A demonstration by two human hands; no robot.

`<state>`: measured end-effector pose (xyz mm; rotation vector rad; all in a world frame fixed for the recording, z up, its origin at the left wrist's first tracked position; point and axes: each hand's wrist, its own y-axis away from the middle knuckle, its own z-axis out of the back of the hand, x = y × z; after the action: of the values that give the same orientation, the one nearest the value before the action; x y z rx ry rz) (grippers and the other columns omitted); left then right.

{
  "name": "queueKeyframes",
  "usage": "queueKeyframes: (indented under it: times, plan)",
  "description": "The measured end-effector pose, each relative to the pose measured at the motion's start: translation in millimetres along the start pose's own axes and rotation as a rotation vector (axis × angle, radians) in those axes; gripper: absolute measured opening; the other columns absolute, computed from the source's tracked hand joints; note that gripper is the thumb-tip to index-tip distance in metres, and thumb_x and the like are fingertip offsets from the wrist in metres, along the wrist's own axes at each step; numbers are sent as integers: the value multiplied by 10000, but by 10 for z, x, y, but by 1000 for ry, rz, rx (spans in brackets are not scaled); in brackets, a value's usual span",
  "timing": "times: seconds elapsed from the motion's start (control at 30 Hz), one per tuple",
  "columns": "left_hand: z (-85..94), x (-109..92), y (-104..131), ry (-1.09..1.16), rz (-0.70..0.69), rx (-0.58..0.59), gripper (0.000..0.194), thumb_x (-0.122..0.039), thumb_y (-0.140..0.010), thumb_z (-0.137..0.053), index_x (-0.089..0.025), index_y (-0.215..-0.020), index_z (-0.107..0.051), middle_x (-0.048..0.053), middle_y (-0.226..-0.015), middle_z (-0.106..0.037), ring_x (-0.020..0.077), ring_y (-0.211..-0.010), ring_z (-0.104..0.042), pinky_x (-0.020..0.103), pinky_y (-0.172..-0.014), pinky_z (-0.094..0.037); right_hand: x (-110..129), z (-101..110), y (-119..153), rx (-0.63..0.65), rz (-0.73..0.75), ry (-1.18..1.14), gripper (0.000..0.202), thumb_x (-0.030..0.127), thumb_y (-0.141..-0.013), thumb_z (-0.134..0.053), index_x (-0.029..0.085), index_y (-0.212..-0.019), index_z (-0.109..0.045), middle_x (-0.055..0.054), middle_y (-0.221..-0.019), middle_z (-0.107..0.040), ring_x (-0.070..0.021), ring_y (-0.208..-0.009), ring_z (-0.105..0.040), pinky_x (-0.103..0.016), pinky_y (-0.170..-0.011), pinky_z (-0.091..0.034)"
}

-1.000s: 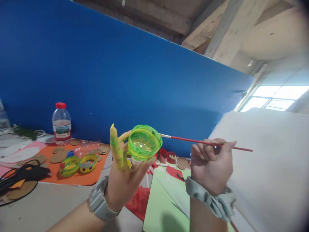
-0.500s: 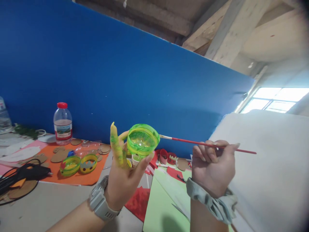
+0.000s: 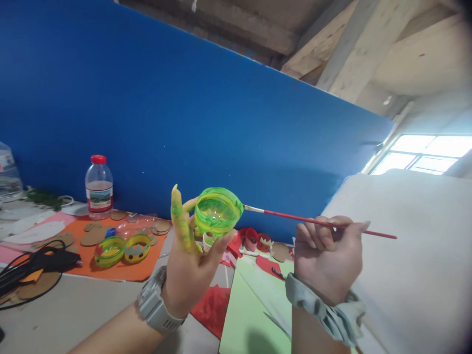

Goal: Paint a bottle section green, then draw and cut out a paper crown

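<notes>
My left hand, its fingers smeared yellow and green, grips a clear plastic bottle bottom coated in green and yellow paint. The cup's open side is tilted toward me, and my thumb presses its lower edge while one finger sticks up. Between the fingers of my right hand is a thin red paintbrush. Its bristle tip meets the right side of the painted rim. Behind my left hand, a small white cup with green inside is partly hidden.
At left, two painted yellow-green cups stand on orange paper, near a red-capped bottle. A black glue gun with its cord lies further left. Green paper holds scissors. A blue panel rises behind.
The view has shifted slightly, moving the scene a little to the right. Both hands keep their holds, and the brush tip remains at the cup's right rim.
</notes>
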<state>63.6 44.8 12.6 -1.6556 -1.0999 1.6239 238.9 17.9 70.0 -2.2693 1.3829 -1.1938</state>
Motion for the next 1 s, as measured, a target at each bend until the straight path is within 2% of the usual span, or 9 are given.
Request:
queueKeyframes:
  times: [0.17,0.3,0.47,0.6,0.77,0.87,1.0]
  plan:
    - [4,26,9,16,59,-26,983,-136,-777,-722,-335,-1489,-74,158,-1467,-353,149,-800,-679,176,-511,-585,-13,-23,27,-33,26,6,476,425,-987,-409,176,-590,-494,81,-388,-281,-80,-385,-176,-180,-374,-235]
    - [9,57,9,-2,50,-43,942,-159,-780,-724,-322,-1483,-119,148,-1499,-301,164,-878,-677,209,-620,-614,-27,-45,53,-64,91,42,454,421,-979,-429,184,-600,-504,80,-391,-309,-79,-375,-206,-189,-378,-244]
    - [6,80,14,28,76,-41,905,-178,-792,-716,-304,-1484,-147,150,-1458,-374,115,-748,-666,169,-534,-590,-26,-60,61,-57,118,55,454,421,-978,-425,190,-597,-511,76,-371,-320,-84,-357,-207,-200,-361,-227]
    - [5,65,6,20,55,-48,929,-158,-785,-721,-303,-1484,-125,148,-1425,-421,136,-781,-678,199,-589,-608,-16,-64,68,-49,118,54,436,448,-947,-487,190,-597,-516,78,-373,-320,-81,-359,-214,-203,-360,-227]
    - [5,55,-9,-10,46,-59,938,-164,-773,-733,-305,-1481,-135,150,-1402,-446,132,-723,-671,210,-562,-609,-15,-54,80,-45,135,59,425,468,-914,-541,191,-594,-512,80,-378,-320,-77,-362,-215,-202,-364,-230]
    - [7,61,-4,7,61,-57,935,-172,-779,-728,-313,-1482,-128,141,-1408,-433,150,-790,-676,233,-622,-622,-17,-56,85,-54,135,63,430,455,-934,-509,195,-592,-508,81,-377,-307,-80,-359,-216,-203,-364,-233]
    - [12,58,3,33,82,-58,915,-176,-791,-717,-323,-1478,-130,141,-1430,-404,105,-698,-654,193,-559,-604,-13,-79,96,-72,126,56,468,413,-987,-404,192,-589,-511,77,-374,-302,-82,-352,-222,-203,-363,-232]
